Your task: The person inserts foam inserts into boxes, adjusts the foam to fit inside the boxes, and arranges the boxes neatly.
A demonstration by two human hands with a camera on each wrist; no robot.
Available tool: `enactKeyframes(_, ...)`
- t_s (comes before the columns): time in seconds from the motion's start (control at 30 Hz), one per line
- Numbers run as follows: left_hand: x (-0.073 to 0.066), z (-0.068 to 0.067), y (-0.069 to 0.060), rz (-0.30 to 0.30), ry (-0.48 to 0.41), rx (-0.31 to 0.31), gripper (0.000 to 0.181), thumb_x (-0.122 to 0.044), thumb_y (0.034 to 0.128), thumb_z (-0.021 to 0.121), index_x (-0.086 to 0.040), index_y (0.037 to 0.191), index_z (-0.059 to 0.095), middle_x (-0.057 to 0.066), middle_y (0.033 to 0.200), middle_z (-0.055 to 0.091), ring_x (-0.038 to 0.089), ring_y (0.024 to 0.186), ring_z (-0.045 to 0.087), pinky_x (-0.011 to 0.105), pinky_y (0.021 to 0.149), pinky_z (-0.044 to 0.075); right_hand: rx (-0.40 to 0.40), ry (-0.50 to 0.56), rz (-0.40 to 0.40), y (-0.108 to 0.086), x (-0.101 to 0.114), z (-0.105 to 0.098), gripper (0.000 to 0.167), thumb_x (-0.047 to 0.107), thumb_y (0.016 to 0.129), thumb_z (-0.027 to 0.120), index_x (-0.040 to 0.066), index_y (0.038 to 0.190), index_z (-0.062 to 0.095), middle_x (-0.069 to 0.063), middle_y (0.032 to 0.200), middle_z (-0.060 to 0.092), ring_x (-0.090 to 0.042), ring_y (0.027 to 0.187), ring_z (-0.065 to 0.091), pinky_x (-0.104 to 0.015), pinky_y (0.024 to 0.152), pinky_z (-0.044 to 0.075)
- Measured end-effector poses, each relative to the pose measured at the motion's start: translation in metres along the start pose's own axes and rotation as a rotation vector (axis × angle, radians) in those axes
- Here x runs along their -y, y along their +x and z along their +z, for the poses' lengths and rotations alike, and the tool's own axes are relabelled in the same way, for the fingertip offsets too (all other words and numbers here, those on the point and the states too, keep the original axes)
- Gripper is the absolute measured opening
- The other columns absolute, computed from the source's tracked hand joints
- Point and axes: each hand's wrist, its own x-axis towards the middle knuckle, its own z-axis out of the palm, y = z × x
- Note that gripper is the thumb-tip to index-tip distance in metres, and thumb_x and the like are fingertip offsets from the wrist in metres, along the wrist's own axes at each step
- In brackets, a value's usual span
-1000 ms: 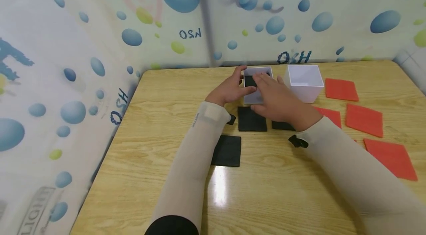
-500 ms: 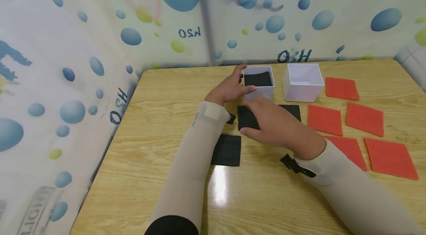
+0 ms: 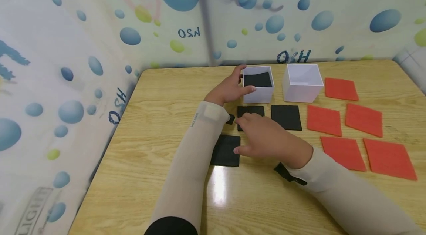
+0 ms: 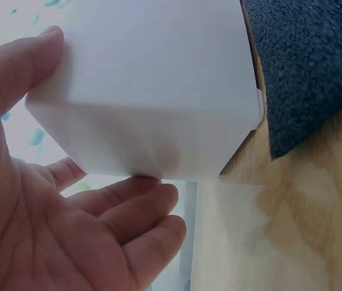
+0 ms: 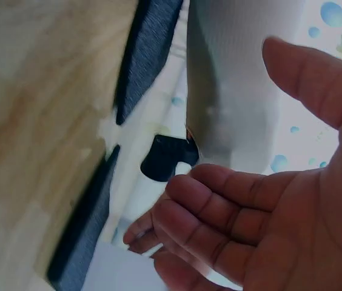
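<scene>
A white box [image 3: 258,94] stands near the table's back edge with a black square [image 3: 257,79] inside. My left hand [image 3: 227,87] holds its left side, thumb on the front rim; in the left wrist view the hand [image 4: 68,206] has its thumb and fingertips on the white box [image 4: 153,79]. My right hand [image 3: 266,137], empty, hovers above the table between a black square [image 3: 252,110] and a nearer one [image 3: 227,150]. The right wrist view has this hand [image 5: 250,224] with fingers loosely bent, the other arm's sleeve [image 5: 238,91] behind.
An empty white box [image 3: 303,92] stands right of the first. Another black square [image 3: 286,117] lies in front of it. Several red squares [image 3: 364,119] lie on the right side of the wooden table [image 3: 149,116]. A patterned sheet [image 3: 233,24] hangs behind.
My right hand has moved from over the left box back toward me, uncovering the black square inside and the ones on the table. My left hand has stayed at the box.
</scene>
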Motion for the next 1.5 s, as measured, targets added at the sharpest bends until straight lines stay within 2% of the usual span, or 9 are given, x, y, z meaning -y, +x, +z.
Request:
enactKeyframes(0.27, 0.001, -0.001, -0.001, -0.011, 0.007, 0.005, 0.096, -0.047, 0.0988, 0.072, -0.027, 0.17, 0.009, 0.006, 0.171, 0.034, 0.022, 0.158, 0.033, 0.047, 0.125, 0.035, 0.036, -0.018, -0.019, 0.003, 0.007, 0.013, 0.089, 0.056, 0.085, 0.085, -0.002, 0.146, 0.056, -0.015, 0.135, 0.062, -0.032, 0.122, 0.062, -0.05, 0.099, 0.056)
enactKeyframes(0.5, 0.001, 0.0, 0.001, 0.009, -0.008, 0.009, 0.097, -0.044, 0.0991, 0.072, -0.025, 0.17, 0.009, 0.007, 0.17, 0.035, 0.024, 0.157, 0.033, 0.047, 0.124, 0.035, 0.078, -0.035, -0.028, 0.003, 0.01, 0.021, 0.091, 0.06, 0.081, 0.086, -0.002, 0.142, 0.059, -0.014, 0.129, 0.062, -0.031, 0.115, 0.063, -0.048, 0.096, 0.057)
enactKeyframes(0.83, 0.002, 0.0, 0.0, 0.009, -0.026, 0.017, 0.097, -0.044, 0.0994, 0.072, -0.025, 0.17, 0.008, 0.007, 0.17, 0.035, 0.024, 0.158, 0.033, 0.047, 0.124, 0.036, 0.113, -0.023, -0.019, 0.004, 0.011, 0.025, 0.104, 0.058, 0.072, 0.094, -0.005, 0.145, 0.056, -0.019, 0.137, 0.058, -0.035, 0.118, 0.061, -0.048, 0.101, 0.055)
enactKeyframes(1.23, 0.002, 0.0, 0.001, 0.007, -0.02, 0.015, 0.097, -0.043, 0.0996, 0.072, -0.024, 0.17, 0.008, 0.008, 0.169, 0.035, 0.024, 0.158, 0.033, 0.047, 0.125, 0.035, 0.112, -0.05, -0.018, 0.005, 0.013, 0.027, 0.101, 0.058, 0.069, 0.094, -0.005, 0.14, 0.06, -0.015, 0.126, 0.059, -0.031, 0.106, 0.059, -0.046, 0.093, 0.057)
enactKeyframes(1.5, 0.002, -0.001, 0.0, 0.003, -0.026, 0.016, 0.096, -0.043, 0.0993, 0.072, -0.026, 0.169, 0.009, 0.007, 0.169, 0.035, 0.024, 0.157, 0.033, 0.047, 0.125, 0.035, 0.105, -0.056, 0.012, 0.007, 0.017, 0.028, 0.1, 0.058, 0.069, 0.095, -0.004, 0.14, 0.06, -0.017, 0.131, 0.058, -0.033, 0.108, 0.06, -0.048, 0.089, 0.058)
